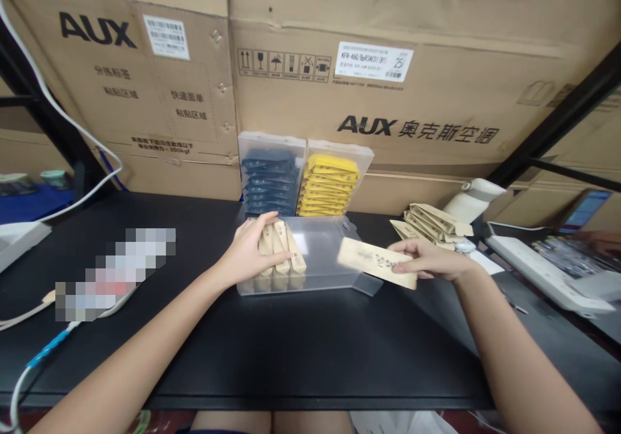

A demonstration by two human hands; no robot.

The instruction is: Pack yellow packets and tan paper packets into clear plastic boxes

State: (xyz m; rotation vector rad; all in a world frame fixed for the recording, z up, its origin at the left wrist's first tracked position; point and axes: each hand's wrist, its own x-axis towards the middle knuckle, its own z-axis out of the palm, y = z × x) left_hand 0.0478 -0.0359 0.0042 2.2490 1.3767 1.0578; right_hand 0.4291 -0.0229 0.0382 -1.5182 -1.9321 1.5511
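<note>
A clear plastic box lies on the black table in front of me, with several beige paper packets standing in its left part. My left hand curls over these packets, its thumb across their fronts. To the right of the box, my right hand grips one flat beige printed packet by its right end, held tilted above the table. Behind that hand sits a pile of more beige packets. Two clear cases stand upright behind the box, one with dark blue packets, the other with yellow packets.
Large cardboard cartons form a wall at the back. A white bottle leans at the right, near a white power strip. On the left lie a blurred-out object and a white cable.
</note>
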